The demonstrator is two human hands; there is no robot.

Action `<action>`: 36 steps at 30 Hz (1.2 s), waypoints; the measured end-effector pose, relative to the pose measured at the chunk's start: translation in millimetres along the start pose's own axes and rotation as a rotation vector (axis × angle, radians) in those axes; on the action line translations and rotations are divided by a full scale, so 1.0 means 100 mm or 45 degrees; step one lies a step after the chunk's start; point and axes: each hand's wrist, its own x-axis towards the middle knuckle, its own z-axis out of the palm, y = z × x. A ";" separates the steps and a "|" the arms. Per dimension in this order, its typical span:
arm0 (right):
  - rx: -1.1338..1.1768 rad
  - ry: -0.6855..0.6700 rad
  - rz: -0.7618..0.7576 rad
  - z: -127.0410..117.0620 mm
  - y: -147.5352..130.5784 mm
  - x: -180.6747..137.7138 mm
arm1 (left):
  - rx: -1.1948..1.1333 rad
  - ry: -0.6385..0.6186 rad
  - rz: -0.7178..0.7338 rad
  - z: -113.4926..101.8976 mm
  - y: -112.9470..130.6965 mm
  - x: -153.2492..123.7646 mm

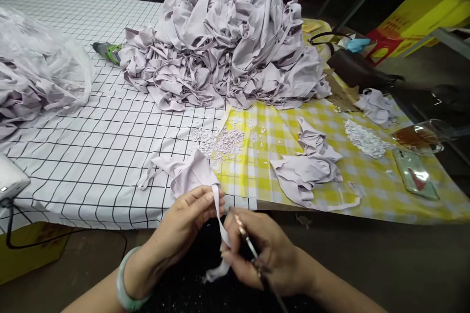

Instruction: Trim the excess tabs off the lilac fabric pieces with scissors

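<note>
My left hand [183, 227] pinches the strap of a pale lilac garment [191, 173] that trails over the table's front edge. A narrow strip of that strap [220, 220] hangs down between both hands. My right hand [268, 252] is closed around small copper-coloured scissors [246, 239], blades pointing up toward the strap, with fingers also touching the strap's lower end. A jade bangle [125, 279] sits on my left wrist. A scatter of tiny white cuttings [220, 142] lies just beyond the garment.
A tall heap of lilac garments [227, 39] fills the middle of the table. More sit in a plastic bag [36, 73] at left. Two loose garments [308, 166], another cuttings pile [365, 139], a phone [414, 173], a glass cup [418, 137] and a dark bag [352, 68] lie at right.
</note>
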 end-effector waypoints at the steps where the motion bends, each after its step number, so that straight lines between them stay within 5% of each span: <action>1: 0.017 -0.055 0.005 0.03 0.00 -0.02 | -0.159 0.041 -0.029 0.01 0.02 0.03; 8: 0.133 -0.457 0.266 -0.10 0.14 0.00 | -0.394 0.015 -0.133 -0.11 0.15 0.01; 13: 0.088 0.208 0.112 -0.10 0.41 0.37 | 0.058 -0.042 0.029 -0.13 0.21 -0.11; 19: 0.135 0.269 0.015 0.04 0.57 0.87 | 0.558 -0.025 0.203 -0.26 0.40 -0.20; 26: 0.331 0.394 -0.044 0.02 0.44 0.99 | 0.564 0.138 0.184 -0.43 0.51 -0.23; 28: 0.288 0.345 -0.061 0.00 0.40 0.95 | 0.535 0.139 0.196 -0.46 0.51 -0.23; 32: 0.350 -0.045 0.017 -0.06 0.32 0.87 | 0.515 0.180 0.292 -0.49 0.54 -0.21; 36: 0.138 -0.111 0.139 -0.07 0.31 0.93 | 0.481 0.161 0.250 -0.48 0.59 -0.18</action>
